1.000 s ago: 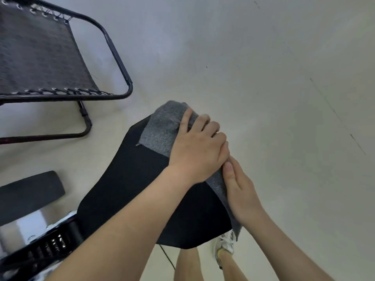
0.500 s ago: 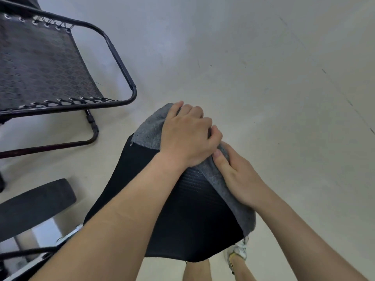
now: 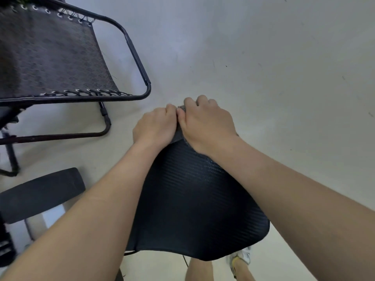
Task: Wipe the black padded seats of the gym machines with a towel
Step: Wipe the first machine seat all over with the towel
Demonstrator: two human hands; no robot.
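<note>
A black padded seat point(image 3: 194, 203) with a ribbed surface fills the lower middle of the head view. Both my hands rest side by side at its narrow far end. My left hand point(image 3: 154, 126) and my right hand point(image 3: 207, 122) are closed over a grey towel point(image 3: 178, 134). Only a small strip of the towel shows between my thumbs and under my right palm; the rest is hidden beneath my hands.
A folding lounge chair point(image 3: 52, 55) with dark mesh fabric and a black tube frame stands at the upper left. A second black pad point(image 3: 40, 193) lies at the lower left. Pale floor point(image 3: 274, 67) spreads to the right. My leg and a white shoe point(image 3: 241, 258) show below the seat.
Both hands have slid the towel toward the far tip of the seat and come together there. The towel, spread along the seat's right side before, is now almost fully covered by my hands.
</note>
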